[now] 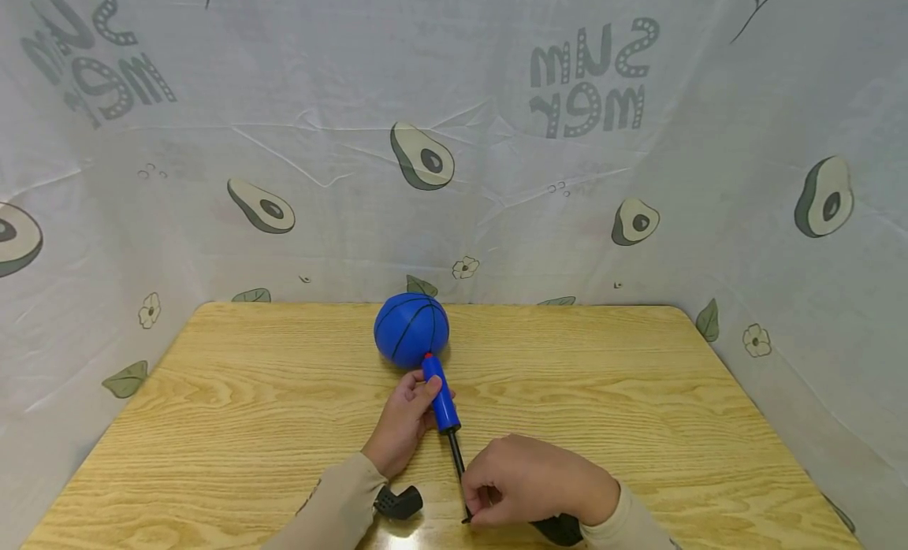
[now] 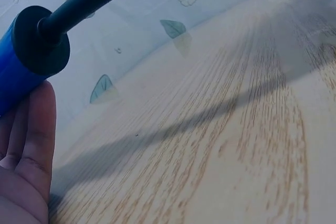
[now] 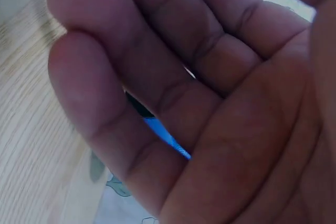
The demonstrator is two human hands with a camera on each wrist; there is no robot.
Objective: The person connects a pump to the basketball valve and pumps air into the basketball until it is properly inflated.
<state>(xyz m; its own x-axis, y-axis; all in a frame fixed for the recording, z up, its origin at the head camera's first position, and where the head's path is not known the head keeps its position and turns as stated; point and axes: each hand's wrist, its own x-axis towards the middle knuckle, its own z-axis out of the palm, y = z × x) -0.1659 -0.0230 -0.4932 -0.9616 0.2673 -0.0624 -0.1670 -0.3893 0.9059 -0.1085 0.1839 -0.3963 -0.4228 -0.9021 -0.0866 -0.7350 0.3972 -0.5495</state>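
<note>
A blue ball (image 1: 410,329) with black seam lines sits near the table's far edge. From its near side a blue hand pump (image 1: 444,408) points back toward me, its red tip at the ball; whether a needle is inside is hidden. My left hand (image 1: 403,424) grips the pump's barrel, thumb on top. The black rod (image 1: 456,453) is drawn out of the barrel. At the rod's near end my right hand (image 1: 532,479) pinches the dark handle, mostly covered by fingers. In the right wrist view, curled fingers (image 3: 84,87) hide the handle.
A wooden table (image 1: 248,424) carries everything. Behind and at both sides hangs a pale sheet (image 1: 340,219) printed with avocados and leaves. A black wrist device (image 1: 400,503) shows by the left sleeve.
</note>
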